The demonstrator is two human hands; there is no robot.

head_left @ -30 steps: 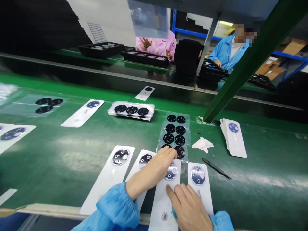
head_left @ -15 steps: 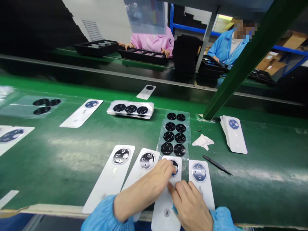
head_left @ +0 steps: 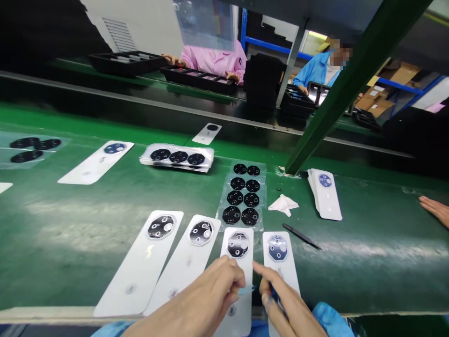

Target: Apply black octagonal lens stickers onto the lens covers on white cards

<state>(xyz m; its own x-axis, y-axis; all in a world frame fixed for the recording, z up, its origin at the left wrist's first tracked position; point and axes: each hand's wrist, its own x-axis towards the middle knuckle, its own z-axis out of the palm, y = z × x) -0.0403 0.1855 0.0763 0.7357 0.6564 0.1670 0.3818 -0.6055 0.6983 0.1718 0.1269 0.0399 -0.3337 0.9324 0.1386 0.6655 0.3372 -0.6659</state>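
Note:
My left hand (head_left: 213, 290) is over the lower half of a white phone-back-shaped panel (head_left: 234, 271), its fingers curled in; whatever they grip is hidden. A light-blue clear strip (head_left: 246, 290) shows beside those fingertips. My right hand (head_left: 286, 299) is just right of that panel, index finger stretched out and the other fingers curled round a dark-blue piece of film (head_left: 275, 295). A glossy black octagonal sticker (head_left: 238, 245) with ring holes sits at the panel's top. Under my right hand lies another panel (head_left: 287, 262) with a bluish octagon.
Two more white panels (head_left: 140, 262) lie to the left. Beyond are a sheet of black octagonal stickers (head_left: 242, 192), a stacked sticker pack (head_left: 177, 158), crumpled tissue (head_left: 283, 204), black tweezers (head_left: 301, 235) and stacked panels (head_left: 324, 194). A green post (head_left: 315, 117) rises behind. Another person's hand (head_left: 437, 210) shows at right.
My left hand has drawn back from the panel's octagon toward me, uncovering it. My hands have come apart slightly, and my right index finger has straightened. Another person's hand has appeared at right.

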